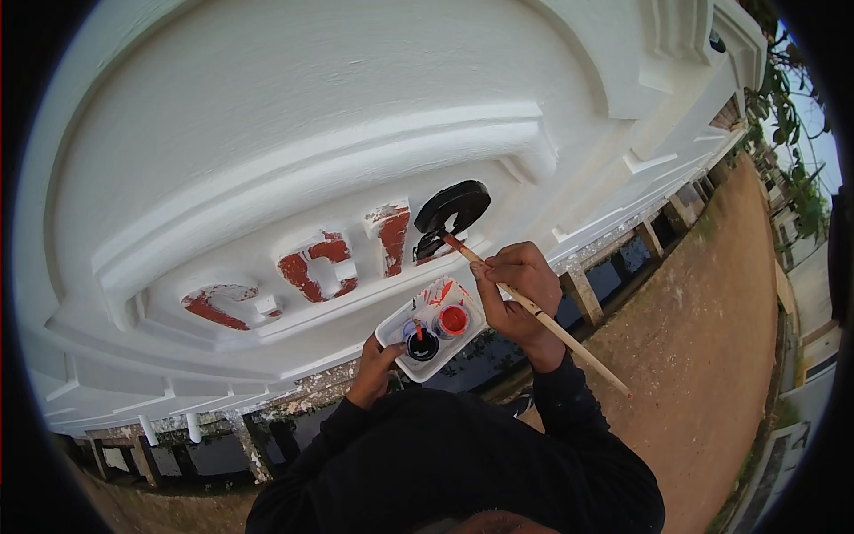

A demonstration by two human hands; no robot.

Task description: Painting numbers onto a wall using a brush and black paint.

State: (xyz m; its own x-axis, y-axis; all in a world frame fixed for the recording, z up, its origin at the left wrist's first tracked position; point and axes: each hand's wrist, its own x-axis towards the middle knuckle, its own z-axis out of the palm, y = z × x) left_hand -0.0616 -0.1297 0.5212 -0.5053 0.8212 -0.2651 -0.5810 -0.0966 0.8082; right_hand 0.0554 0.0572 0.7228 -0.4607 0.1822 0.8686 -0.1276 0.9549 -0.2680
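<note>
My right hand (524, 290) grips a long wooden paintbrush (534, 309) by its handle. The dark bristles touch the lower part of a raised character (454, 207) on the white wall, mostly coated in glossy black paint. My left hand (377, 367) holds a white plastic tray (417, 374) just below the lettering, thumb over its rim. Inside the tray stand a small pot of black paint (422, 346) and another of red paint (454, 320). Red smears mark the tray's far end. To the left, the other raised characters (320, 267) carry patchy brownish-red paint, with white showing through.
A moulded white ledge (333, 167) juts out above the lettering. Below the wall run short concrete posts (582, 299) with dark water or shadow between them. Bare brown ground (680, 314) stretches to the right, and tree foliage (787, 87) hangs at the upper right.
</note>
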